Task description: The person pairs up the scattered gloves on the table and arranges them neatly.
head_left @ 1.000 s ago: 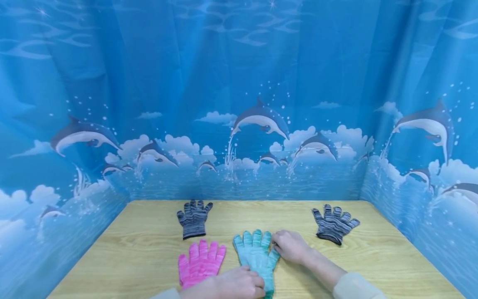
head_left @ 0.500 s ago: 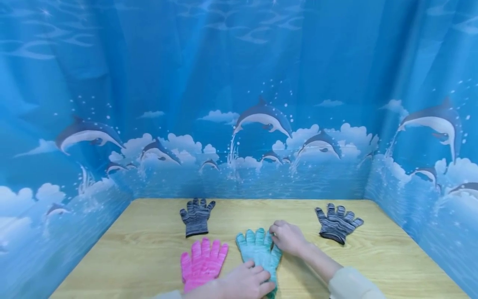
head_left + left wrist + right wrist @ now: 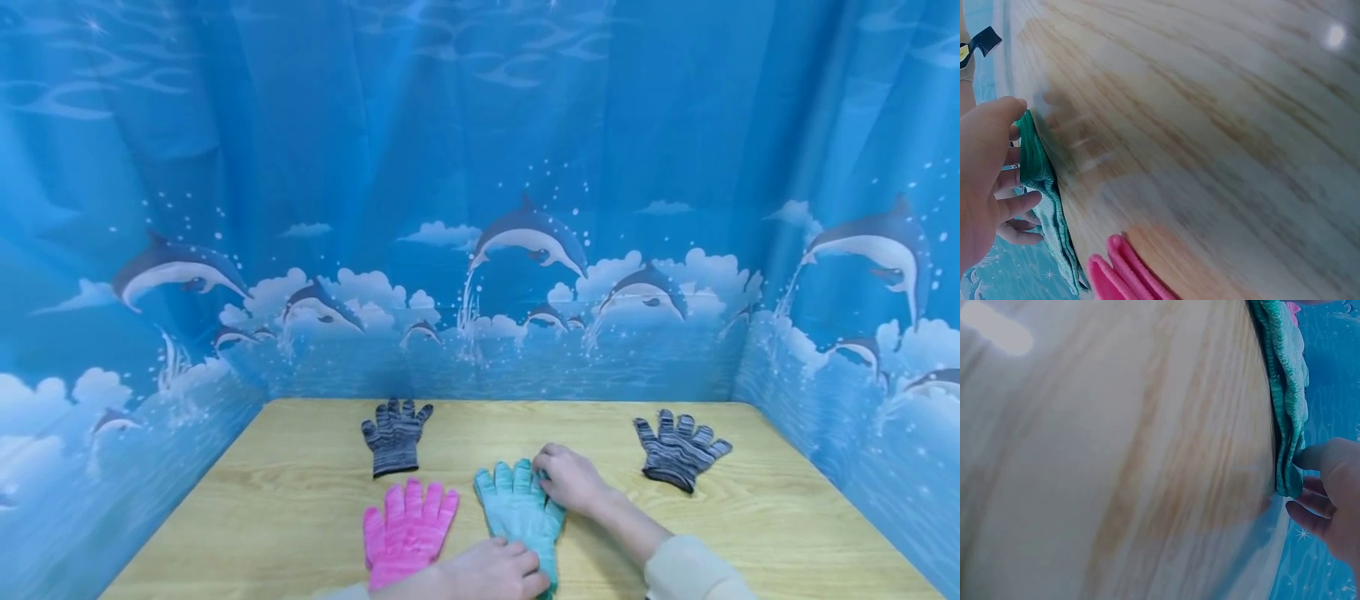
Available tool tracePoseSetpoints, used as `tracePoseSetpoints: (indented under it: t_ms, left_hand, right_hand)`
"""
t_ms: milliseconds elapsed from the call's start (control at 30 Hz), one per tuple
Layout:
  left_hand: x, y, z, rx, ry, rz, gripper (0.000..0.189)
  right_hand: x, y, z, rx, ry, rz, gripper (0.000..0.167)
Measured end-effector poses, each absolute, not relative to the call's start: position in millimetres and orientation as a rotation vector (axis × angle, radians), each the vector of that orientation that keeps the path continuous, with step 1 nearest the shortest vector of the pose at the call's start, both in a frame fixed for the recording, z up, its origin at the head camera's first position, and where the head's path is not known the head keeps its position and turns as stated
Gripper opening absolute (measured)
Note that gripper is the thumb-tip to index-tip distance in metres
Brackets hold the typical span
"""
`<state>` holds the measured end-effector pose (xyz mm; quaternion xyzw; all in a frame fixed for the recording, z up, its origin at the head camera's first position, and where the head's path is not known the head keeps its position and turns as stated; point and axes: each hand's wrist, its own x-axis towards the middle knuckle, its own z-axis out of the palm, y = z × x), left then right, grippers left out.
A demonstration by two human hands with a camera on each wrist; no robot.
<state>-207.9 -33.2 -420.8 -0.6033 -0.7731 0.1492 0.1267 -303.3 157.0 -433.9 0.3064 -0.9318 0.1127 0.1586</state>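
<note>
- Mint-green knit glove [image 3: 519, 507]: bottom middle of head view, beside pink knit glove [image 3: 408, 529].
- Left hand [image 3: 498, 571]: bent fingers touch its cuff [image 3: 1035, 153].
- Right hand [image 3: 572, 479]: bent fingers touch its right edge.
- Can't tell if either pinches.

On the table [image 3: 247, 517], the front left glove [image 3: 408, 533] lies just left of the middle glove [image 3: 517, 510]. Behind lie the back left glove [image 3: 394, 442] and, well apart, the back right glove [image 3: 679, 452]. The left hand [image 3: 495, 572] is over the middle glove's near end, the right hand [image 3: 572, 481] at its right side. A curtain [image 3: 480, 125] hangs behind.
</note>
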Motion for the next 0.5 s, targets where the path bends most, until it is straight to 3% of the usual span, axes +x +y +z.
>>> tracePoseSetpoints:
  t_ms: [200,500]
  left_hand:
    - [-208.7,-34.3,-422.8,-1.781,-2.183,0.413,0.026]
    - [-207.6,-35.2,-423.2,-1.754,-2.126,0.439,0.022]
  right_hand:
    - [-306.4,158.4,-436.0,0.795,-2.649,0.314,0.019]
    - [-313.3,158.4,-434.3,0.804,-2.601,0.332,0.014]
